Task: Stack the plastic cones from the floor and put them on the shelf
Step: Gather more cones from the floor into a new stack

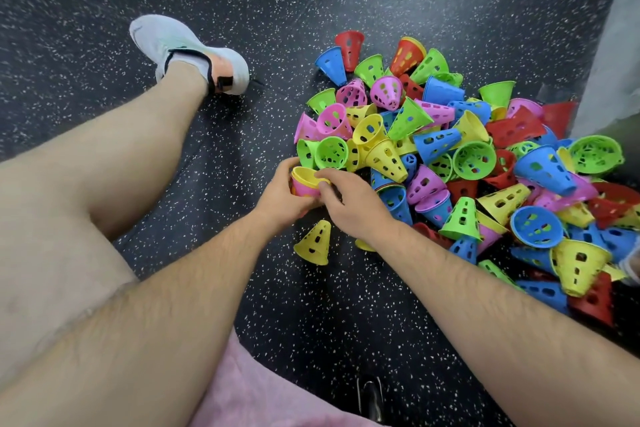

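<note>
Biggest thing under me is the speckled black floor (311, 322). One bare leg (121, 166) runs out to the left of my left hand, and there's one grey shoe (194, 52) at the end of it. Beyond my right hand and off to its right lies the pile of cones (467, 156), loose on the floor. There are far too many to count, but I get five colours: red, blue, green, yellow, pink.

Two hands in view. My left hand (280, 198) is curled round a small stack (306, 180). I count two cones in it, yellow nested in pink, and I can't tell whether my fingers hide more. My right hand (353, 204) pinches the yellow rim. Just below both hands one lone yellow cone (313, 243) sits on the floor, apart from the pile.
</note>
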`<state>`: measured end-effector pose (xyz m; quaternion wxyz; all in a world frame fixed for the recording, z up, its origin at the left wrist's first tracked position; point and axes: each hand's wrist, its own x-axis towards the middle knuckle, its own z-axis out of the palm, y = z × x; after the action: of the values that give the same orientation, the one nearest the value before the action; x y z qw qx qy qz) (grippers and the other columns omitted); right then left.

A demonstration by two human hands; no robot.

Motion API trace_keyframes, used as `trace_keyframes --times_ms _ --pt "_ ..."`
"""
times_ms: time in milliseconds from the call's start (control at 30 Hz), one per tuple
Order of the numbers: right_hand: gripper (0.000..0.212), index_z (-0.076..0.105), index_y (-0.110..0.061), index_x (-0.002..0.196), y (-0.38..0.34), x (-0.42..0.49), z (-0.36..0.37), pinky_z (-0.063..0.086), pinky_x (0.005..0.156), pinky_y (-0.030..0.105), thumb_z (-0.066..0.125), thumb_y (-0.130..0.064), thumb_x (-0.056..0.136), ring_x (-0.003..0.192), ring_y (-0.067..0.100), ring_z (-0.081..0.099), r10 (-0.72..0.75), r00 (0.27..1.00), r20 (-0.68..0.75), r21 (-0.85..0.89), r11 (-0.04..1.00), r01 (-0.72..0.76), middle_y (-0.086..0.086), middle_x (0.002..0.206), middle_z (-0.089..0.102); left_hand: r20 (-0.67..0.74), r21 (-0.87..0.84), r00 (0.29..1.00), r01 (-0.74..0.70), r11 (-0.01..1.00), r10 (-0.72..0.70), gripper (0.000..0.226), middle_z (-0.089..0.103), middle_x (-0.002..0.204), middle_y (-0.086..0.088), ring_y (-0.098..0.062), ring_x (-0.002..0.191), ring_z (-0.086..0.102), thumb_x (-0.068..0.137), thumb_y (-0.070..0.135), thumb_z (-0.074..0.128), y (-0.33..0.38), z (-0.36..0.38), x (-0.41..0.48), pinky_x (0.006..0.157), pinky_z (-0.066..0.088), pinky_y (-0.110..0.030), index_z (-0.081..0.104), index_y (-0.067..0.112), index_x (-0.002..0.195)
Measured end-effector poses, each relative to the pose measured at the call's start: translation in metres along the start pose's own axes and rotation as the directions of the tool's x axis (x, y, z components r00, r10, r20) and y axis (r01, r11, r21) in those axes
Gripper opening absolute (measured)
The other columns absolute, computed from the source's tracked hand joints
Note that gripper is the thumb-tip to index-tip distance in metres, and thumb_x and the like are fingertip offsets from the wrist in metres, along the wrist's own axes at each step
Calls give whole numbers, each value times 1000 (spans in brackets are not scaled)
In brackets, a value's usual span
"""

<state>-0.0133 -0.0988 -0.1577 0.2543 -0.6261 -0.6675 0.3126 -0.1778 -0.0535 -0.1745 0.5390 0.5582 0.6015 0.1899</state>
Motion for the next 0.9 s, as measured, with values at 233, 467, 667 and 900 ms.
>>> trace_keyframes --times_ms 233,467,667,900 --pt "51 59 -22 128 24 28 -6 33 110 47 60 -2 82 143 34 25 13 999 -52 -540 841 -39 8 156 33 -32 47 998 50 998 -48 85 61 122 2 -14 102 62 72 24 94 -12 -4 9 79 50 -17 44 27 140" --pt "18 64 -11 106 37 42 -5 43 95 41 60 -4 90 116 32 46 9 996 -86 -561 826 -56 14 130 53 -30 82 998 58 995 -56 87 61 121 5 -17 109 62 68 27 95 -17 -2 14 98 53 -34 45 30 139" --pt "17 62 -9 109 29 38 -14 47 86 43 48 -17 102 99 28 52 19 964 -265 -209 975 -76 6 105 62 -36 72 998 53 996 -50 86 60 118 7 -16 106 63 68 24 95 -14 -4 12 94 58 -42 44 32 137" --pt "23 65 -11 115 6 28 -9 46 91 34 50 -22 102 103 22 59 -18 967 -253 -26 1000 11 4 109 68 -54 -30 998 9 1000 -10 97 64 128 4 -13 113 64 64 21 93 -9 -9 9 106 51 -39 40 28 145"
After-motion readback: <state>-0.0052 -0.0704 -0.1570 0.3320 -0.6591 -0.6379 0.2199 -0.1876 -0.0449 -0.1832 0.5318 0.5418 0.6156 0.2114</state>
